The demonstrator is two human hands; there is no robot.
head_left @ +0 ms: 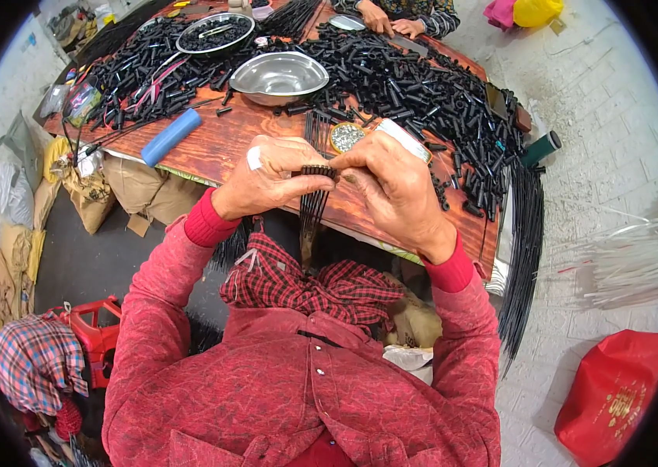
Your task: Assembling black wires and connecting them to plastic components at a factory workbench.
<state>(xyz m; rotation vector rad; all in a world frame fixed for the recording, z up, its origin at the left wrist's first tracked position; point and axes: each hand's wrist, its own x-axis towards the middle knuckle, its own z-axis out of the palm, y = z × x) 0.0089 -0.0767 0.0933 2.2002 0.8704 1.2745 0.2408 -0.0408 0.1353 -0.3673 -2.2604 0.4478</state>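
Observation:
My left hand and my right hand meet above the near edge of the wooden table. Together they pinch a bundle of thin black rods that hangs down from the fingers toward my lap. The rod tops are lined up between my fingertips. My left thumb wears a white bandage. Just beyond the hands sits a small round tin of tiny metal pieces. A white tube-like object shows behind my right hand.
Heaps of short black tubes cover the table, with an empty steel bowl, a bowl holding tubes and a blue cylinder. Another person's hands work at the far side. Long black rods hang off the right edge. A red bag lies on the floor.

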